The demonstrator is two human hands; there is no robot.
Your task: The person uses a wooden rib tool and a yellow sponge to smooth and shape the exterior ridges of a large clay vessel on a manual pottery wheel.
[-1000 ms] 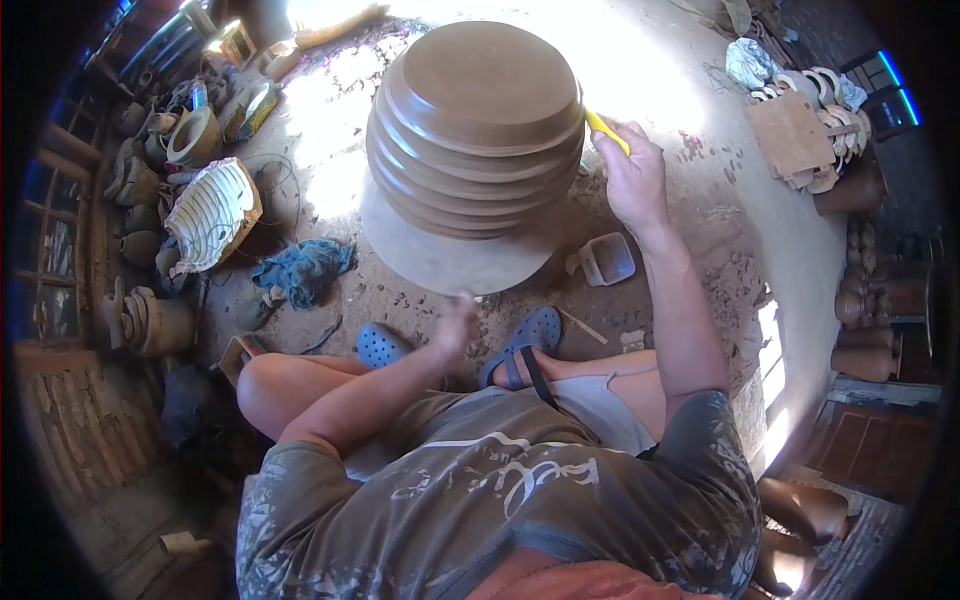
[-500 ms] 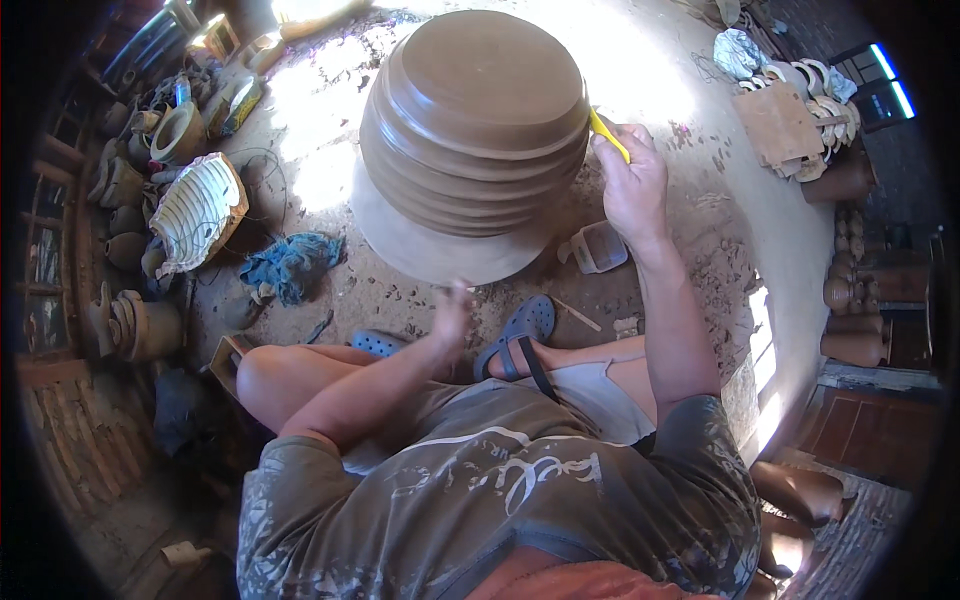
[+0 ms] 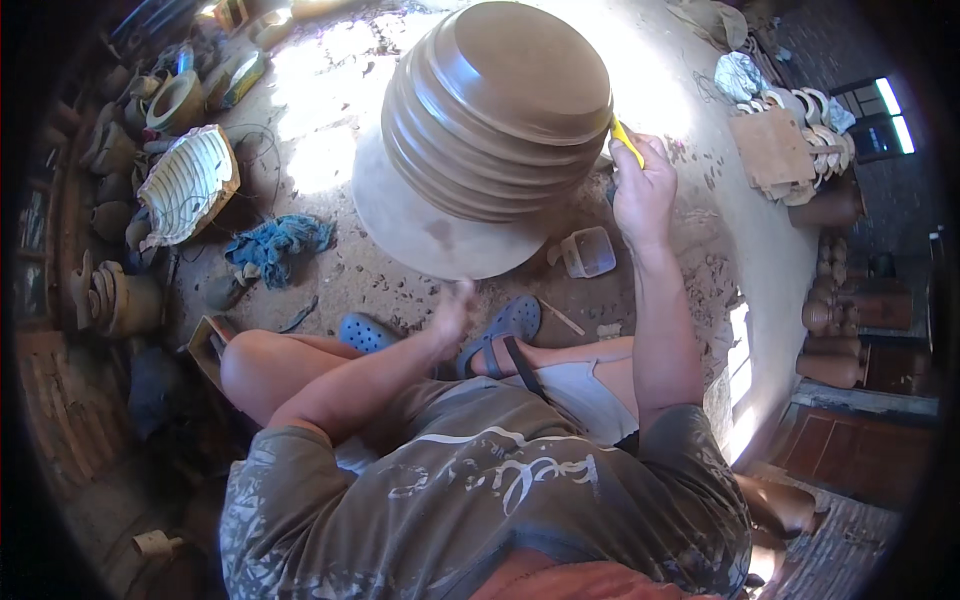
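Note:
A brown clay pot with ridged bands stands bottom-up on a pale round wheel. My right hand grips a yellow flat tool, whose edge is against the pot's upper right side. My left hand is at the wheel's near rim, smeared by motion, so its finger shape and any contact are unclear. Beyond my feet, in blue clogs, a clear plastic tub rests on the floor right of the wheel.
A white ribbed mould, a blue cloth and several pots lie to the left. Flat boards, curved white pieces and stacked terracotta pots line the right wall. A thin stick lies near my feet.
The pot appears farther right and higher in view as the floor and my body shifted left. My right hand stays with the tool at the pot's side; my left hand stays by the rim.

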